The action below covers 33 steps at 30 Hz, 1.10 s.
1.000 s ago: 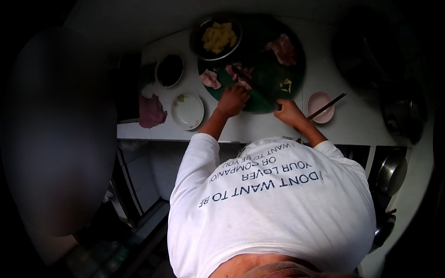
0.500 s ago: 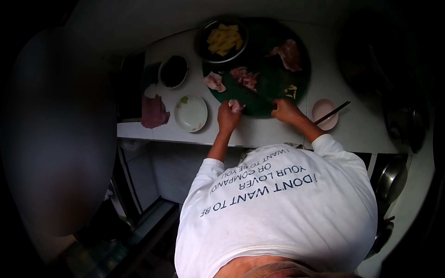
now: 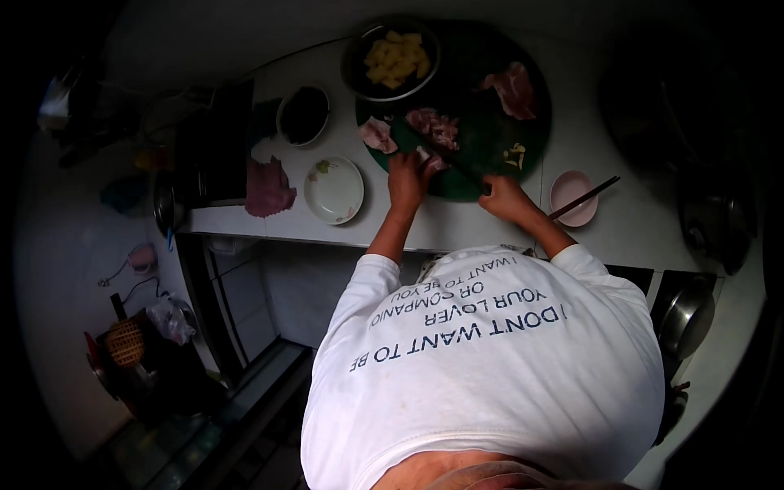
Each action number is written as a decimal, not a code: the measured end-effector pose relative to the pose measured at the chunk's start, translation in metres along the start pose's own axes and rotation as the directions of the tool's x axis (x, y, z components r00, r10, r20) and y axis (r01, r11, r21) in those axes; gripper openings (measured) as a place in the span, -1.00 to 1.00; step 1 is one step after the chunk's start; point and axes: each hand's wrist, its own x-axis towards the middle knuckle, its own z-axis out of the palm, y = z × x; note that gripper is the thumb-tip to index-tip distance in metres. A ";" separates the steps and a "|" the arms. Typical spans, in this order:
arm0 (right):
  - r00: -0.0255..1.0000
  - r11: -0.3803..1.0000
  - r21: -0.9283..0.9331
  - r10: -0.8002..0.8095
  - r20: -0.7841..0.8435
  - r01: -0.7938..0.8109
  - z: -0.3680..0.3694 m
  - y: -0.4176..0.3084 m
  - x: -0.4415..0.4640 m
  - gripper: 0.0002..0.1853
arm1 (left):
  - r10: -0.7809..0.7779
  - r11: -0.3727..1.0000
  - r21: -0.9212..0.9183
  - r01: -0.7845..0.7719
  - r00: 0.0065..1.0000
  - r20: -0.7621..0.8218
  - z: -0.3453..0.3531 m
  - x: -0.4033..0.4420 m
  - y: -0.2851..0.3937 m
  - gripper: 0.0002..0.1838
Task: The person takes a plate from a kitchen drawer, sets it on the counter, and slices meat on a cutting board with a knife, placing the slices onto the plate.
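Note:
On the round green cutting board (image 3: 490, 163), my left hand (image 3: 408, 178) presses on a small piece of meat (image 3: 434, 160) near the front edge. My right hand (image 3: 504, 198) is closed round the handle of a dark knife (image 3: 467, 169), whose blade points up and left beside that piece. Cut meat (image 3: 434, 127) is heaped just behind the blade. A pale slab of meat (image 3: 377, 135) lies at the board's left, a larger one (image 3: 512, 91) at the back right. Small pale bits (image 3: 514, 155) that look like garlic sit right of the knife.
A metal bowl of yellow chunks (image 3: 392, 90) stands at the board's back left. Left of the board are a white plate (image 3: 333, 191), a dark-filled bowl (image 3: 304, 116) and a pink cloth (image 3: 269, 188). To the right, chopsticks (image 3: 590, 196) rest across a pink bowl (image 3: 573, 186).
My left hand, which held a meat piece at the board's front edge, has moved slightly forward and set it on the board. The blurred shape at the left is gone.

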 end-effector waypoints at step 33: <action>0.995 0.983 -0.179 0.057 0.080 -0.042 0.007 -0.013 0.002 -0.71 | 0.131 0.984 0.102 -0.147 0.980 0.148 0.013 0.016 -0.007 -0.80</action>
